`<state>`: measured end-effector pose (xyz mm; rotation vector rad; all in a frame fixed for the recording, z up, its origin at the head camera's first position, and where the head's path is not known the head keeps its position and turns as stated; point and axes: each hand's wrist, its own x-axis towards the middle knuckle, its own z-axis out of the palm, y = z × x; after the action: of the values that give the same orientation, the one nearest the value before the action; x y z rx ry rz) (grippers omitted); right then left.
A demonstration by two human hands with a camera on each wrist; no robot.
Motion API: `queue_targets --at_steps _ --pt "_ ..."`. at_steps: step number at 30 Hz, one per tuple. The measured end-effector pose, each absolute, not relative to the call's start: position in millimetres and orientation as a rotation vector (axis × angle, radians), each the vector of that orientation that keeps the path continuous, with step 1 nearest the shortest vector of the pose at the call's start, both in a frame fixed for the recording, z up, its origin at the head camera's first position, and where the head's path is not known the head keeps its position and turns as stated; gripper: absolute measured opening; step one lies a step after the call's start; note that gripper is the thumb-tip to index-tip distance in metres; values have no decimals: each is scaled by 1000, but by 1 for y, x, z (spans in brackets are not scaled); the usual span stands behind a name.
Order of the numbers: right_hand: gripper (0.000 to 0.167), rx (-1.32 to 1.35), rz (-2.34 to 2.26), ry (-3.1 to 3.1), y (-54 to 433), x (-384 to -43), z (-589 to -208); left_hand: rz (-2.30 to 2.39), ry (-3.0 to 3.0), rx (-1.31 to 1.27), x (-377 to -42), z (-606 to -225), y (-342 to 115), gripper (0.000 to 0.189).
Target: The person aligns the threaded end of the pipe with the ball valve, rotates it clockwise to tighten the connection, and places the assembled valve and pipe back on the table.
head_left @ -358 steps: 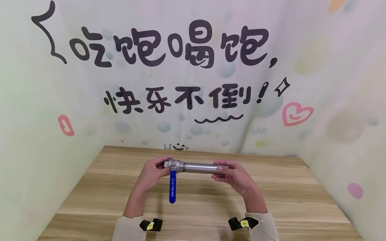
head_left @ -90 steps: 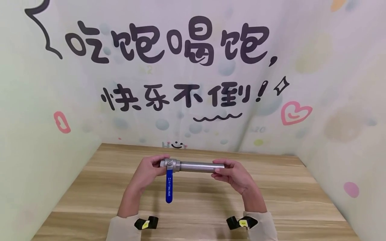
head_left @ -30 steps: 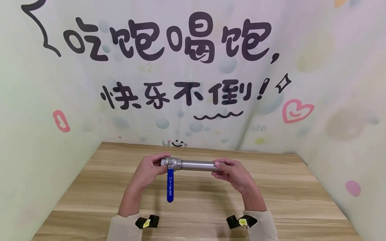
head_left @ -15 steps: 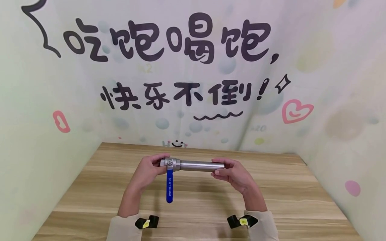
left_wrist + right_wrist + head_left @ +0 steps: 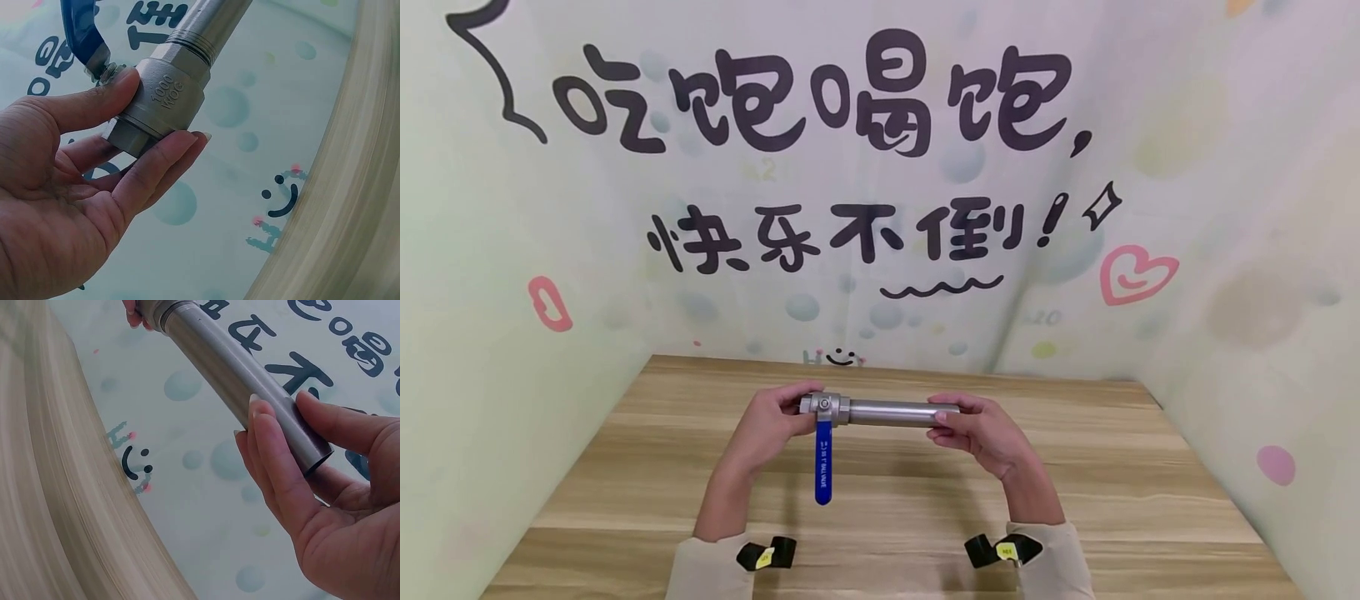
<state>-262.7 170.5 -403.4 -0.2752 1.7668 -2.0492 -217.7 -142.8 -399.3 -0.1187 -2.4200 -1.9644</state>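
Observation:
A steel ball valve with a blue lever handle hanging toward the person is held above the table. My left hand grips the valve body by its left end, thumb on the near side, fingers behind. A smooth steel pipe runs from the valve's right end, and some bare thread shows at the joint in the left wrist view. Around the pipe's free end, my right hand pinches with thumb and fingers. The right wrist view shows the open pipe end by the palm.
A wooden table lies under the hands. Behind it hangs a pale printed backdrop, with more pale cloth at both sides. Each sleeve carries a black wrist mount.
Valve and pipe stay nearly in place throughout. My right thumb shifts up and down across the pipe's end: high on it a second ago, low half a second ago, now on its near face.

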Motion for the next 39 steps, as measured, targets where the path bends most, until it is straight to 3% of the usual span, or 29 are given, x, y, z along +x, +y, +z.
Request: queue_targets --at_steps 39 --pt "32 -357 -2083 1715 171 -263 -407 -1966 -2425 -122 -218 -398 -144 40"
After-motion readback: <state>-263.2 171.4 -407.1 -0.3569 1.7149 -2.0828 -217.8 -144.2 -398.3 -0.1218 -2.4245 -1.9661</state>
